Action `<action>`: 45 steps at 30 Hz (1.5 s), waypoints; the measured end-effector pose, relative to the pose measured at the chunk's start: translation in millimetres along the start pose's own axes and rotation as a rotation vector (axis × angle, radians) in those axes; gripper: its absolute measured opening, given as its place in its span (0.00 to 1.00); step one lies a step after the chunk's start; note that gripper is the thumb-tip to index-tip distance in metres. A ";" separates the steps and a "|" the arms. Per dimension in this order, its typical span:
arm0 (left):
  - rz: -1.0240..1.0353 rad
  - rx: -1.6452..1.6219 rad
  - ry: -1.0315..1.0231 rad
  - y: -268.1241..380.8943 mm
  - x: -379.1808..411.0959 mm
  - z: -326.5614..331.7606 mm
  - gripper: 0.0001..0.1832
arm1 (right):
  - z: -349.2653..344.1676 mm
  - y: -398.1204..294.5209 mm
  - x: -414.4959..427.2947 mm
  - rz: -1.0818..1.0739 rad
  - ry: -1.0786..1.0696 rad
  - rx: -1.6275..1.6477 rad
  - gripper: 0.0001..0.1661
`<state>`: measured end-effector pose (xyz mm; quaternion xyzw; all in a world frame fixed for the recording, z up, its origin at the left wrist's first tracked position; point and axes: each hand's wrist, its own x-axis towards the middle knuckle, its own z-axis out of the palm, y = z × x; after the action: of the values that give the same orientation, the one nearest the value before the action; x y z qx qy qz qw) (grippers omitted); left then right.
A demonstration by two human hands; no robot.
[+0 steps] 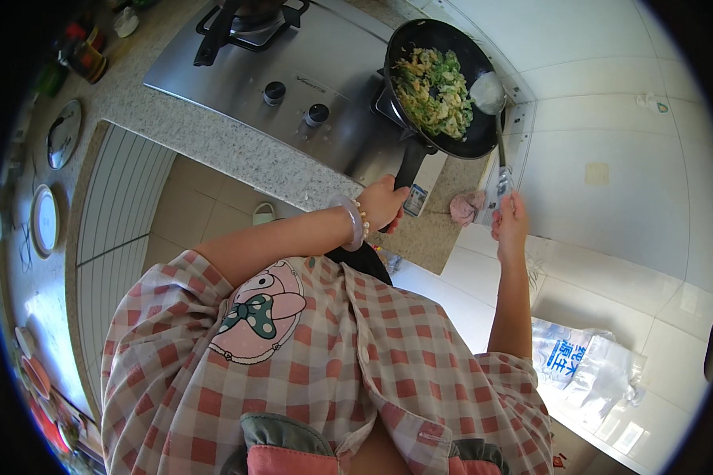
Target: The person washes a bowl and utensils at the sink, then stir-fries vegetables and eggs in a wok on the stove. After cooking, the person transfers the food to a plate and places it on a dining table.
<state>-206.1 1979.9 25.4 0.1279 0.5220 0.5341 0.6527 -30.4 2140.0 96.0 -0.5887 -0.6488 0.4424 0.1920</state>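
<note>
My left hand (383,202), with a bangle and a bead bracelet at the wrist, grips the black handle (410,165) of a frying pan (484,136). The pan is over the right burner and holds a chopped mix of green and pale yellow food (437,89). In my right hand (511,222) is the handle of a metal ladle or turner (487,94). Its head is inside the pan at the right wall, beside the food.
A second pan's handle (217,38) juts over the left burner. Control knobs (317,114) sit on the steel gas hob (214,89). Tiled wall (606,178) rises close on the right, near a pink cloth (467,208). Bottles (86,62), a lid (65,135) and a plate (46,221) stand left.
</note>
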 end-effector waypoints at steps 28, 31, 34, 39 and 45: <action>-0.028 -0.009 -0.003 2.1 -0.8 1.2 0.11 | -53.8 -52.8 -35.0 -0.481 -0.116 -0.588 0.19; -0.023 -0.012 0.005 1.2 0.2 -1.0 0.11 | -81.5 -88.6 -65.0 -0.519 -0.065 -0.884 0.19; -0.017 -0.003 0.006 1.2 0.8 -0.7 0.10 | -86.1 -107.6 -82.2 -0.490 -0.046 -1.147 0.19; 0.021 0.007 -0.014 -6.3 6.3 1.8 0.10 | -50.7 -42.2 -23.0 -0.658 -0.125 -0.871 0.20; 0.014 -0.006 0.002 -2.5 1.6 -1.0 0.10 | -2.8 -27.1 23.8 -0.604 -0.091 -0.406 0.19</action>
<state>-205.6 1979.8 22.4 0.1288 0.5203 0.5403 0.6487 -49.9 2165.5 112.8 -0.3762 -0.8759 0.2536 0.1640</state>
